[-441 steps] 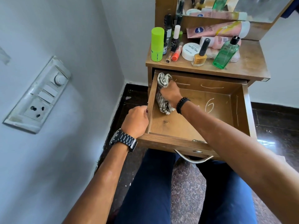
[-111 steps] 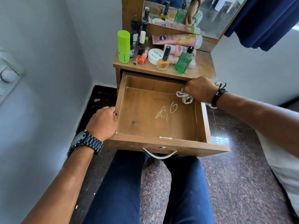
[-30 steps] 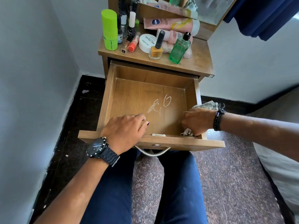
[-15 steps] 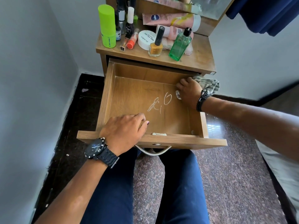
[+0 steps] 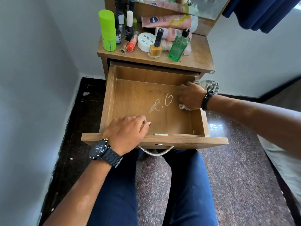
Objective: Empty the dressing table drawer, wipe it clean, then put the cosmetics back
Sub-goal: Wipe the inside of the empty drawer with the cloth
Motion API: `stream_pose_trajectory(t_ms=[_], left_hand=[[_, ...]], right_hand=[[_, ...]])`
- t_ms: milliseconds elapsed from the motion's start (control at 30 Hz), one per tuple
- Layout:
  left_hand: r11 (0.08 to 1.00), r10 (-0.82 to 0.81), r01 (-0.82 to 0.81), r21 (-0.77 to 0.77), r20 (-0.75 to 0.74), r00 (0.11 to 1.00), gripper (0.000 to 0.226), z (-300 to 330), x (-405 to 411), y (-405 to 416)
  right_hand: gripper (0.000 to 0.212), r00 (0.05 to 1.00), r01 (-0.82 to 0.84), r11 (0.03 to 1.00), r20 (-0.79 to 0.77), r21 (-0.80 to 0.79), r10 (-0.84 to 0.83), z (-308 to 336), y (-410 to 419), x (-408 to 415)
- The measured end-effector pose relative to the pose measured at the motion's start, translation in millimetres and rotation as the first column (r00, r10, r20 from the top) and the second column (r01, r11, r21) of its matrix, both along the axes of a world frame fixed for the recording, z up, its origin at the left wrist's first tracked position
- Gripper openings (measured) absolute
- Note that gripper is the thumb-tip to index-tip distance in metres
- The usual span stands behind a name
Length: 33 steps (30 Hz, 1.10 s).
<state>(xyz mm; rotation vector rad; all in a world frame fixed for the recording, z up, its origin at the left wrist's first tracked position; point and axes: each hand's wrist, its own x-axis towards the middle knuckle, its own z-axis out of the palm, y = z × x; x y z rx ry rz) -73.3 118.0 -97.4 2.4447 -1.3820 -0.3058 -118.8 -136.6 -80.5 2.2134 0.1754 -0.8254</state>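
While the drawer stands pulled out with nothing in it but pale scrawled marks on its floor, the emptying is judged done, the wiping is in hand, and the putting back is not yet begun.

Left hand: lies palm down over the drawer's front left edge, fingers together and relaxed, holding nothing.

Right hand: inside the drawer at its right wall, fingers curled round a checked cloth, which trails over that wall behind the wrist and shows again under the knuckles.

Table, carrying the cosmetics, from left:
- lime green can, upright;
- dark small bottles, upright, crowded together;
- orange tube, lying;
- white round tin, tilted;
- yellow nail polish, upright;
- green glass bottle, upright;
- pink tubes, lying stacked behind.

Whether the marks are removable cannot be told.
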Motion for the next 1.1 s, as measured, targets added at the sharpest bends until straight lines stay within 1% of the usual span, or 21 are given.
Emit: stream_pose_trajectory(t_ms=[67,133,200,267,300,367,400,433,467,500,533,600,667,767,867,933,967,1033,1100], left_hand=[[1.000,-0.002,0.002,-0.001,-0.007,1.000,0.032,0.7,0.0,0.4],[1.000,0.001,-0.001,0.004,-0.005,1.000,0.032,1.8,0.3,1.1],[1.000,0.006,-0.006,0.014,-0.005,1.000,0.032,2.4,0.6,1.2],[0.999,0.005,-0.005,0.032,-0.010,1.000,0.033,3.4,-0.2,1.3],[0.999,0.001,-0.001,0.039,-0.013,1.000,0.033,3.6,-0.3,0.8],[0.999,0.004,-0.002,0.051,-0.037,0.999,0.034,3.1,1.3,-0.1],[0.998,0.009,-0.005,0.060,-0.057,0.998,0.034,2.8,2.8,-0.6],[0.997,0.013,-0.007,0.075,-0.082,0.997,0.034,3.5,4.7,-1.1],[0.995,0.013,-0.003,0.097,-0.110,0.994,0.034,4.6,6.9,-2.3],[0.992,0.012,0.005,0.124,-0.141,0.990,0.033,6.4,8.8,-3.5],[0.989,0.013,0.013,0.146,-0.176,0.984,0.032,8.7,10.3,-4.7],[0.986,0.022,0.019,0.164,-0.241,0.970,0.029,13.4,13.0,-6.0],[0.985,0.023,0.023,0.170,-0.265,0.964,0.029,15.4,15.9,-5.4],[0.986,0.037,0.008,0.164,-0.267,0.963,0.026,16.4,20.7,-1.3],[0.996,0.066,-0.050,0.079,-0.218,0.974,0.017,12.5,28.3,5.1],[0.995,0.099,-0.103,-0.010,-0.195,0.976,0.011,9.3,33.6,10.8],[0.990,0.126,-0.136,-0.044,-0.185,0.975,0.013,7.8,35.3,12.5],[0.981,0.169,-0.179,-0.071,-0.129,0.977,0.020,5.5,37.2,13.3],[0.978,0.186,-0.193,-0.073,-0.092,0.978,0.025,4.7,37.4,13.6]], right_hand=[[0.036,0.996,0.008,0.998,-0.086,0.067,-0.002,1.7,12.4,-11.0],[0.033,0.981,0.060,0.988,-0.192,0.141,-0.033,-2.5,27.5,-23.8],[0.030,0.954,0.148,0.970,-0.288,0.191,-0.088,-6.8,39.8,-32.7],[0.030,0.914,0.277,0.934,-0.363,0.225,-0.183,-4.3,41.7,-32.3],[0.029,0.883,0.368,0.898,-0.393,0.241,-0.257,1.1,39.3,-27.5],[0.031,0.813,0.549,0.774,-0.415,0.314,-0.409,17.6,34.3,-11.8],[0.035,0.783,0.612,0.703,-0.400,0.363,-0.476,25.6,32.2,-3.6],[0.039,0.770,0.636,0.663,-0.372,0.394,-0.518,30.9,30.6,3.2],[0.042,0.778,0.628,0.669,-0.338,0.397,-0.530,33.8,30.4,8.8],[0.042,0.796,0.605,0.704,-0.312,0.371,-0.519,34.0,31.2,11.9],[0.040,0.812,0.577,0.753,-0.320,0.317,-0.488,31.7,33.0,12.8],[0.037,0.815,0.523,0.829,-0.402,0.198,-0.418,20.3,38.5,9.4],[0.036,0.795,0.522,0.838,-0.448,0.162,-0.409,10.0,41.2,6.2],[0.032,0.759,0.560,0.805,-0.509,0.194,-0.406,4.3,41.4,2.9],[0.020,0.702,0.656,0.716,-0.540,0.238,-0.464,0.1,34.9,-4.2],[0.027,0.686,0.699,0.655,-0.528,0.286,-0.501,-0.8,31.1,-7.5],[0.030,0.675,0.719,0.617,-0.529,0.319,-0.514,-1.2,29.6,-7.2],[0.032,0.650,0.759,0.509,-0.532,0.407,-0.543,0.3,32.5,-2.3],[0.028,0.642,0.762,0.387,-0.527,0.520,-0.557,-0.3,42.3,8.6]])
